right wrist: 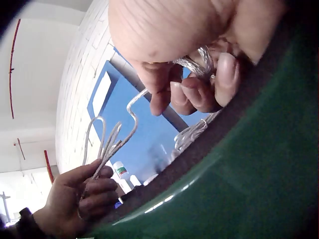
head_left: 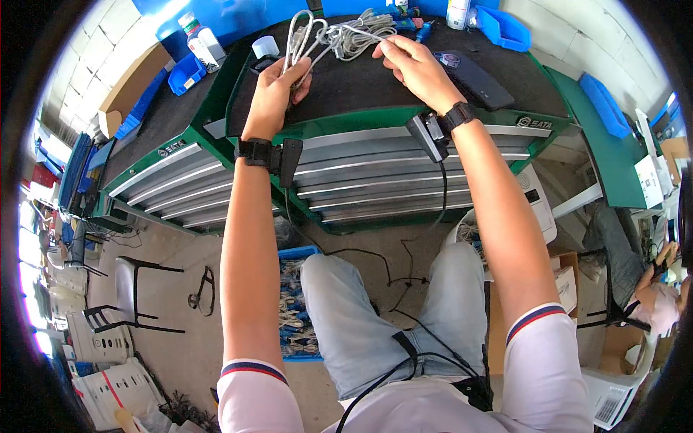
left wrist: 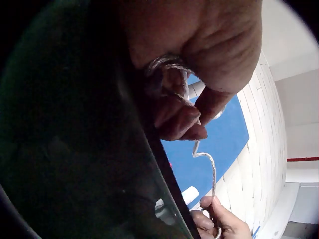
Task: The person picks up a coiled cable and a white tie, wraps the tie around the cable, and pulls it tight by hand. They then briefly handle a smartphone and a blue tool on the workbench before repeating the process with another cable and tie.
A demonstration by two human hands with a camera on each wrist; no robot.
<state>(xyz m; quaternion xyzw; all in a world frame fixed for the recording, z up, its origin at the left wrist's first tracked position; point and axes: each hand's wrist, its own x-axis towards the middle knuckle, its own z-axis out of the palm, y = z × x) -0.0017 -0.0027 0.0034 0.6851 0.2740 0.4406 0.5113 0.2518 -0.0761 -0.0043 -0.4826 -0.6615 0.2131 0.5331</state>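
My left hand point(head_left: 274, 97) grips a bunch of loops of a silvery braided cable point(right wrist: 132, 112), which stand up above the fingers. A single length of this cable runs across to my right hand point(head_left: 422, 72), which pinches it between thumb and fingers. In the right wrist view, part of the cable passes behind the right thumb and over the curled fingers point(right wrist: 227, 74). Behind and between the hands, a tangled pile of similar cable point(head_left: 352, 45) lies on the black mat point(head_left: 346, 90).
A dark phone-like slab point(head_left: 485, 83) lies right of my right hand. Blue bins point(head_left: 505, 30) and white bottles point(head_left: 458, 14) stand at the back. Green drawer cabinets point(head_left: 404, 169) are in front of my knees. On the floor, a blue crate point(head_left: 299, 252) holds more cables.
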